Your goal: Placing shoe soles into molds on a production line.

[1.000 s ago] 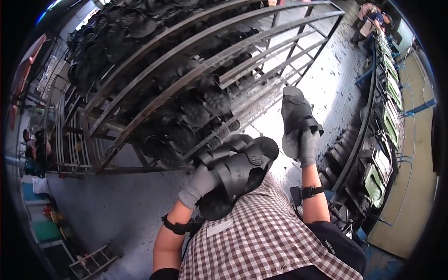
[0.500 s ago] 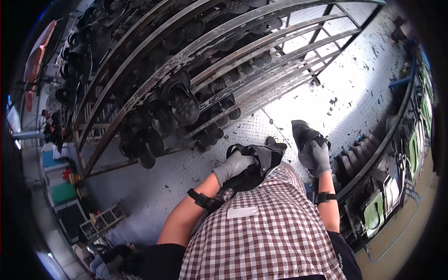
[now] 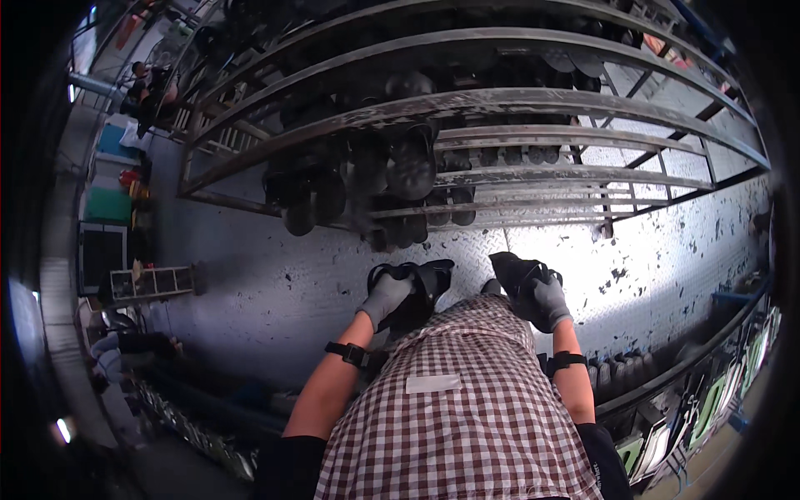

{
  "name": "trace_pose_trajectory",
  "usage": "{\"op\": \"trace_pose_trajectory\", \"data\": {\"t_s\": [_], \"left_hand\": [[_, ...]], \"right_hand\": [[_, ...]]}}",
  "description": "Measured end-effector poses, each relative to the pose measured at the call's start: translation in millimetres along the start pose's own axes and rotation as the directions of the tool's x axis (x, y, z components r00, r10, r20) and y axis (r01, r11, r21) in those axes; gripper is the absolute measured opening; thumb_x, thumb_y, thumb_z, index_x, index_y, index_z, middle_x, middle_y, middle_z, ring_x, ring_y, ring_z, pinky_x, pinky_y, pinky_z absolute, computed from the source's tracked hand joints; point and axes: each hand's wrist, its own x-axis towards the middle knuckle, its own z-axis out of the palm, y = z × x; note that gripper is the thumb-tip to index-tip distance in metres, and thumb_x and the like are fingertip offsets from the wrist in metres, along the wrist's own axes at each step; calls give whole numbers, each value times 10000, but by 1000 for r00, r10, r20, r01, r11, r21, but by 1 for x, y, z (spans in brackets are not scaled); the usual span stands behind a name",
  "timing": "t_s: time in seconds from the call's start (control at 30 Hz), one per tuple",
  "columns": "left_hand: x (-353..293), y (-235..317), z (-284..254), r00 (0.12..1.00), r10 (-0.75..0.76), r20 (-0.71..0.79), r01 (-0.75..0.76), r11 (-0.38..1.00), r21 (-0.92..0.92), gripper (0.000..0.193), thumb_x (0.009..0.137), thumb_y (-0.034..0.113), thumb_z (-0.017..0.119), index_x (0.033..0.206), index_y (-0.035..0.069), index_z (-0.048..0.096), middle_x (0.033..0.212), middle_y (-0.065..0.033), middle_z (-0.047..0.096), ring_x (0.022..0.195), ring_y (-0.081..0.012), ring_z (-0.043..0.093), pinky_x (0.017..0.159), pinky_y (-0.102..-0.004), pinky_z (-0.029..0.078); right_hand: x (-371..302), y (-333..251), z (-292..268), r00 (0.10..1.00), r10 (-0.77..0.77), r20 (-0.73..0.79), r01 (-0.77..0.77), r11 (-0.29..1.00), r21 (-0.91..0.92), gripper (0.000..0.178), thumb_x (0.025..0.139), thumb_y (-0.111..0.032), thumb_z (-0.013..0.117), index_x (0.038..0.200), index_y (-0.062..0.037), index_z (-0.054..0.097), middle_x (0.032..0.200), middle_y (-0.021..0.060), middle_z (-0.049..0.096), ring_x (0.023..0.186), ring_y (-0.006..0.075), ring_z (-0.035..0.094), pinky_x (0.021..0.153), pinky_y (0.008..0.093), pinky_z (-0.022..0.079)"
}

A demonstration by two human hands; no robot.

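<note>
My left hand (image 3: 387,302), in a grey glove, is closed on the edge of a black shoe-like piece (image 3: 429,282) with an open collar and a tapering end. The fingers of my gloved right hand (image 3: 550,302) are wrapped round a second black shoe-like piece (image 3: 512,273), its pointed end turned up and to the left. Both are held in front of my checked apron (image 3: 467,417), apart from each other. Beyond them stands a worn metal rack (image 3: 508,102) with several bars, and dark rounded pieces (image 3: 411,162) hang or sit along it, mostly on its left half.
Dark scraps lie scattered on the textured metal floor (image 3: 275,308). A curved rail (image 3: 667,383) with green and white panels runs along my right, and a row of grey rounded shapes (image 3: 617,371) stands beside it. A small metal frame (image 3: 154,283) and a person (image 3: 137,343) are at the left.
My view has swung to the left, so the rack now lies straight across in front of me. Both hands still hold their black pieces, the two now nearly level.
</note>
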Motion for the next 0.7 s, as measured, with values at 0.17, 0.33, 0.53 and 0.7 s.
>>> {"op": "trace_pose_trajectory", "data": {"t_s": [0.17,0.33,0.53,0.7], "left_hand": [[-17,-44,-40,966,141,-216,-167,980,-110,277,870,100,637,1124,7,699,977,-59,730,904,-164,660,791,-324,504],[-7,-118,-60,924,-322,-204,215,882,-421,368,855,226,696,1140,-8,706,1040,-110,743,913,-219,696,812,-354,531],[-4,-199,-67,804,-513,-301,387,836,-390,425,884,307,691,1127,-41,702,1089,-195,737,1039,-333,706,862,-395,530],[-14,-161,-67,873,-372,-316,285,914,-289,336,855,242,674,1039,-35,724,972,-169,735,931,-299,700,808,-398,525]], "right_hand": [[-2,-52,3,994,-107,33,110,984,-142,543,910,-380,668,1296,-1,627,1272,273,656,1232,427,605,1042,471,478],[22,-47,28,982,-154,112,160,986,-44,438,888,-336,663,1198,-28,695,1152,255,708,1137,418,660,968,469,514],[21,-49,39,988,-86,126,100,990,-103,418,886,-317,671,1189,-30,694,1105,248,719,1090,412,679,933,458,522],[35,-18,46,991,-74,114,83,994,-69,413,892,-305,674,1182,-11,686,1085,244,721,1085,405,682,927,448,519]]}}
